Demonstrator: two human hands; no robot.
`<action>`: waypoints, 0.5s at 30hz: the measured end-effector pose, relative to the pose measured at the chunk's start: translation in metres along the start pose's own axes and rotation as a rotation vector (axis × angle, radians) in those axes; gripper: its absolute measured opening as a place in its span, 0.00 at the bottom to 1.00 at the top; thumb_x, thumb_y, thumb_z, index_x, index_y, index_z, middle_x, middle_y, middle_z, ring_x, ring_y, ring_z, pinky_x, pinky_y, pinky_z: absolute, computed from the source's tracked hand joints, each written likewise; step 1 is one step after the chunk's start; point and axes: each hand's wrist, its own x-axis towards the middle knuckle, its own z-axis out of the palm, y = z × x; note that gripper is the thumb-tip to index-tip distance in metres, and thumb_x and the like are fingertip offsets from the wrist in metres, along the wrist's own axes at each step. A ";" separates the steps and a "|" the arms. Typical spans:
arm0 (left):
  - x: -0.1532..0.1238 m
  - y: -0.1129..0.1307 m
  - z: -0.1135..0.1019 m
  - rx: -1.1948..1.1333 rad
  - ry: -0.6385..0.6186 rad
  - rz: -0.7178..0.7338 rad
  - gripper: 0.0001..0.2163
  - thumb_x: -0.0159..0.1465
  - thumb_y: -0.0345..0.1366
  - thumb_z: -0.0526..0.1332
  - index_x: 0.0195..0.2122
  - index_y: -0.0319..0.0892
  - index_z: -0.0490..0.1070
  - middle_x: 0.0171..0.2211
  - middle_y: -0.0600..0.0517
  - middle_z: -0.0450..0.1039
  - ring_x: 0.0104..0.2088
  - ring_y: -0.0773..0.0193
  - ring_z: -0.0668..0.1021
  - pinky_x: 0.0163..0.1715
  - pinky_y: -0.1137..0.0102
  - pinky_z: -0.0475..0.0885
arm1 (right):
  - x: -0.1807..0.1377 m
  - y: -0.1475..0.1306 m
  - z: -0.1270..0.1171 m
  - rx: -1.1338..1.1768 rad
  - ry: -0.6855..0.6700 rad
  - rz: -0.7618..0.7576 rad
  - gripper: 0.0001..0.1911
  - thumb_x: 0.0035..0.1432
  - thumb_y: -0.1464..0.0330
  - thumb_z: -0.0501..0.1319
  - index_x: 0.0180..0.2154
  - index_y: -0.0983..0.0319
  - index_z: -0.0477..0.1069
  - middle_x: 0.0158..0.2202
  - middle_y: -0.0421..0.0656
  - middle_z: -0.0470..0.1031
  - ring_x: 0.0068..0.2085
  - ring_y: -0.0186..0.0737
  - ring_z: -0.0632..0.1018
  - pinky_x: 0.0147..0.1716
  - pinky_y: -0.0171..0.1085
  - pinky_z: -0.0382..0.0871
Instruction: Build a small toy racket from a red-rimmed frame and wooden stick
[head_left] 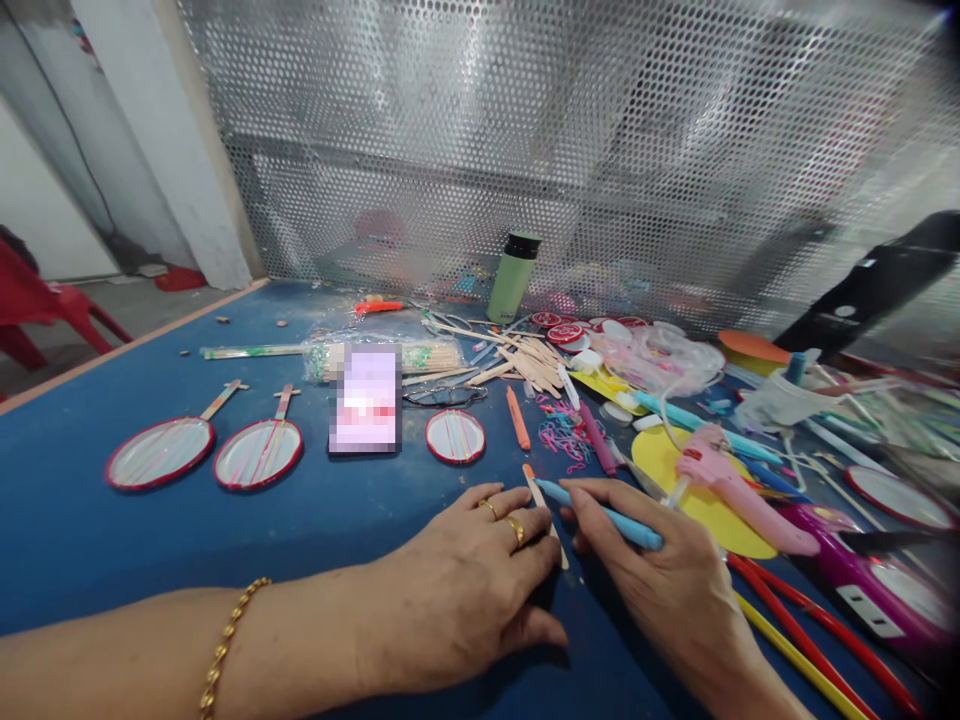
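My left hand lies palm down on the blue table, its fingertips pressing a wooden craft stick against the surface. The stick's far end is coloured orange; its middle is partly hidden by my fingers. Between the thumb and fingers of my right hand is a light blue marker, its tip at the stick just below the orange part. An orange marker and a purple marker lie beyond my hands. Between them sits a tangle of small pink and blue bands.
Two round, red-rimmed pieces with stick handles lie left; a handleless one lies ahead. Nearby are a phone, glasses, a craft stick pile and a green bottle. A pink glue gun rests right.
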 end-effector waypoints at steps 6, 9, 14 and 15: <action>0.000 0.000 0.002 -0.007 0.006 -0.001 0.26 0.70 0.52 0.57 0.58 0.33 0.68 0.59 0.40 0.70 0.62 0.47 0.69 0.63 0.55 0.61 | 0.001 -0.003 0.001 0.005 -0.017 0.005 0.12 0.63 0.60 0.61 0.36 0.58 0.80 0.31 0.39 0.82 0.28 0.36 0.81 0.28 0.29 0.74; -0.001 0.000 0.003 -0.013 -0.002 -0.003 0.26 0.70 0.52 0.57 0.58 0.33 0.68 0.59 0.40 0.71 0.62 0.46 0.69 0.63 0.54 0.61 | 0.000 -0.002 0.001 0.014 -0.032 -0.013 0.12 0.64 0.60 0.61 0.36 0.57 0.81 0.32 0.39 0.82 0.30 0.36 0.81 0.30 0.29 0.74; 0.000 0.001 0.001 -0.026 -0.024 -0.013 0.26 0.70 0.51 0.57 0.59 0.35 0.67 0.59 0.40 0.70 0.63 0.48 0.68 0.64 0.55 0.60 | -0.001 0.003 0.002 0.011 -0.011 0.037 0.12 0.63 0.59 0.61 0.38 0.58 0.80 0.31 0.39 0.82 0.27 0.35 0.80 0.25 0.29 0.72; 0.000 0.001 0.001 -0.027 -0.026 -0.015 0.26 0.70 0.51 0.57 0.59 0.35 0.67 0.59 0.40 0.70 0.63 0.48 0.68 0.64 0.55 0.60 | -0.001 0.003 0.002 0.011 -0.015 0.038 0.12 0.64 0.59 0.61 0.38 0.58 0.80 0.31 0.39 0.82 0.26 0.35 0.80 0.24 0.29 0.72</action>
